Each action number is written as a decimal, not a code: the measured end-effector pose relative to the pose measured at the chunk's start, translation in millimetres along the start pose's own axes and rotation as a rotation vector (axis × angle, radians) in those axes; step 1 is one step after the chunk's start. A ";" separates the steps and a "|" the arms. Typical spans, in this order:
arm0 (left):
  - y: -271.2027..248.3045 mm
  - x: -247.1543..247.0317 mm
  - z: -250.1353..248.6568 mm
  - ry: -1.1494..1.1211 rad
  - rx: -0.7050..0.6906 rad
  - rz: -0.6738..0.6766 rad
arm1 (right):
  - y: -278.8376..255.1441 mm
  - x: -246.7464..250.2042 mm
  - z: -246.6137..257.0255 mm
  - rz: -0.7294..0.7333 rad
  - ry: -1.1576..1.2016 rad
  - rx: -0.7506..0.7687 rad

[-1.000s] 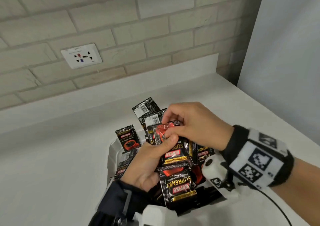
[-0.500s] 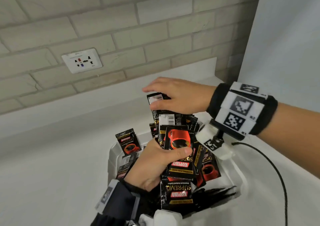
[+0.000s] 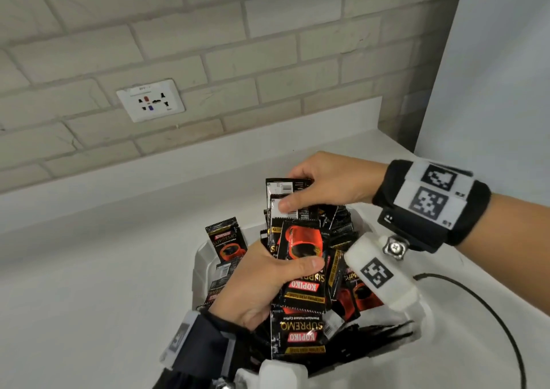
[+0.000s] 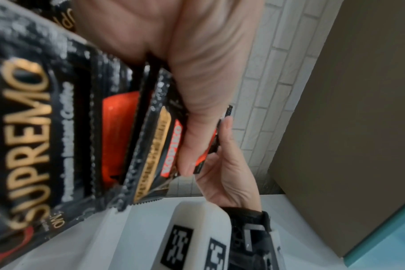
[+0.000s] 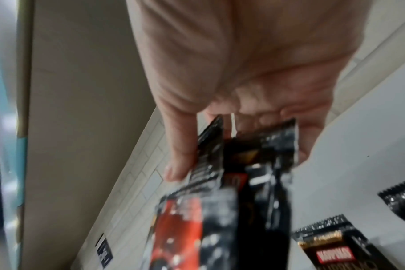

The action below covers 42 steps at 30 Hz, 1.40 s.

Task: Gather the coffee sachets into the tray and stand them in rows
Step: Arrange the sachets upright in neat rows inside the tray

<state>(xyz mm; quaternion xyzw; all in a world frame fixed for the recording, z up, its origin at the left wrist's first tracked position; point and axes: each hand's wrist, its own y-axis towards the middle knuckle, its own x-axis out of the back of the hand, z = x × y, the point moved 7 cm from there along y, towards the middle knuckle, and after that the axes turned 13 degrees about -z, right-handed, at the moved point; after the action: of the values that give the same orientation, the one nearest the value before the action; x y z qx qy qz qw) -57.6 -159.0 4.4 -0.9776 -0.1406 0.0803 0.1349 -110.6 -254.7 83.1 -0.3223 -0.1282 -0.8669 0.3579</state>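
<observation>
A white tray [image 3: 198,257] on the counter is packed with black-and-red coffee sachets, most standing on end. My left hand [image 3: 268,281] grips a bunch of upright sachets [image 3: 303,245] in the tray's middle, thumb across the front one; the left wrist view shows the same left-hand bunch [image 4: 166,146] under the thumb. My right hand [image 3: 315,186] pinches the tops of the rear sachets [image 3: 282,187] at the far end, and the right wrist view shows those pinched tops [image 5: 278,146]. One sachet [image 3: 227,239] stands alone at the tray's left. Another [image 3: 300,335] leans at the front.
The tray sits on a white counter [image 3: 89,284] against a brick wall with a socket [image 3: 150,99]. A grey panel [image 3: 491,76] closes the right side. A black cable [image 3: 476,293] from my right wrist loops over the counter to the right of the tray.
My right hand left the sachet by the left thumb, moved to the tray's far end and closed its thumb on the rear sachets' tops. The left hand kept its bunch.
</observation>
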 end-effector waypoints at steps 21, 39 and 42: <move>8.0 18.1 3.9 -0.257 0.141 -0.126 | -13.7 35.1 13.0 -0.119 0.819 -0.001; 5.5 13.3 -1.1 -0.393 0.170 -0.066 | -4.3 -20.8 15.8 -0.230 0.086 0.135; 6.0 18.9 -6.5 -0.460 0.151 -0.127 | -10.0 -4.0 10.1 -0.375 0.258 0.088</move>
<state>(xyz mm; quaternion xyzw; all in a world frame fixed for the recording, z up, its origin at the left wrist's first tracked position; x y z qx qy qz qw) -36.9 -160.5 6.6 -0.9100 -0.2222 0.3021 0.1766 -110.8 -240.8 88.2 -0.1632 -0.1767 -0.9459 0.2176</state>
